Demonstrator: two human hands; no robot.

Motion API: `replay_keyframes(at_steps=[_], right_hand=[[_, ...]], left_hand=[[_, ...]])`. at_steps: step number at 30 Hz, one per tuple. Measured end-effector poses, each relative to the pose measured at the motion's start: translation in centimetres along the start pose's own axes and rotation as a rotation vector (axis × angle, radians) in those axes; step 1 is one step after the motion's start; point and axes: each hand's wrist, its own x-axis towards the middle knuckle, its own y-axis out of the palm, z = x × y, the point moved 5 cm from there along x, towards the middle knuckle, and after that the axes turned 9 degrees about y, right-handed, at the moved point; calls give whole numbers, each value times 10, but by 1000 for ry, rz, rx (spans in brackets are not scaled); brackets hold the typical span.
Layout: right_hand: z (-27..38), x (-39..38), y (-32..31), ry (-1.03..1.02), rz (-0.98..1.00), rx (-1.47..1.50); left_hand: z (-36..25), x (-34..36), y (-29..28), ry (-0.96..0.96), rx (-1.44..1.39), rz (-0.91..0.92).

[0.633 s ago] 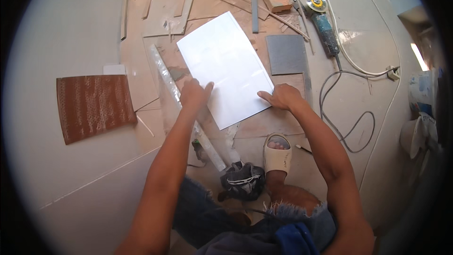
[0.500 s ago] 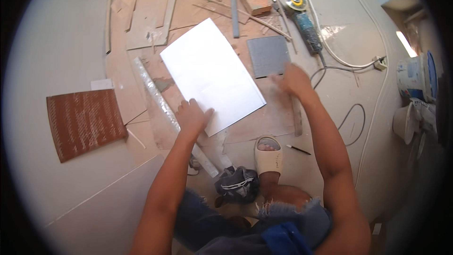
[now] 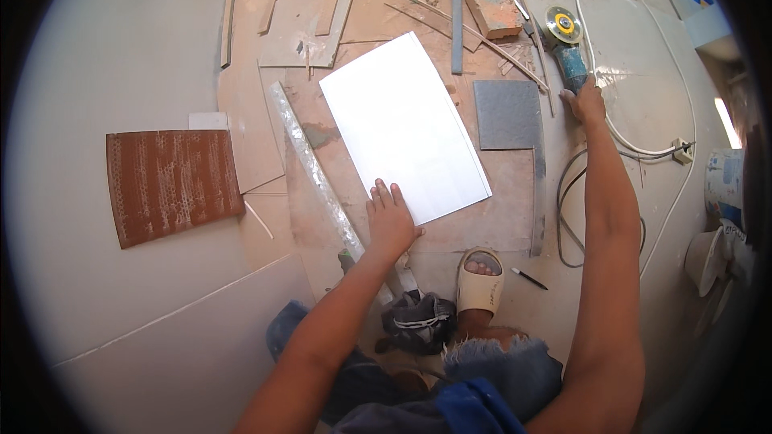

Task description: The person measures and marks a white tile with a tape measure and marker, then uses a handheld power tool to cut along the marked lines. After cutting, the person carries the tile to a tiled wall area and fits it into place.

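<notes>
A white rectangular tile [image 3: 406, 137] lies slanted on the board in front of me. My left hand [image 3: 390, 221] rests on its near left corner, fingers spread and flat. Off to the right, my right hand [image 3: 587, 103] is closed round the body of a teal angle grinder [image 3: 570, 64], whose disc has a yellow centre and points away from me. The rear of the grinder is hidden under that hand. Between the two hands lies a grey L-shaped tile piece [image 3: 507, 116].
A metal straightedge [image 3: 310, 157] lies left of the white tile. Farther off are a brick [image 3: 489, 6], thin offcuts and a grey strip [image 3: 457, 28]. A pale cable [image 3: 643, 24] loops on the right. A brown tile [image 3: 173, 185] lies left, and a marker [image 3: 529, 278] by my sandal.
My right hand has moved from beside the grey tile out to the grinder and taken hold of it. My left hand has stayed on the white tile. The whole view has shifted.
</notes>
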Motion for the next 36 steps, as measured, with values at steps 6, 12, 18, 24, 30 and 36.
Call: replay_keyframes(at_steps=[6,12,18,24,30,36], right_hand=[[5,20,-4,-38,184,186],[-17,-49,-28,25,339,969],[-47,-119,-51,41,390,1184],[-70,-174,-95,8,465,1331],[-76,-205,-137,-93,367,1464],[-101,-222,-151,-92,283,1417]], left_hand=[[-12,1,-5,-36,-14,13],[-16,-5,-5,-54,-8,-60],[-5,-14,-14,41,164,-189],[-53,2,-26,520,290,-304],[-122,56,-52,775,585,-208],[-128,47,-45,854,697,-158]])
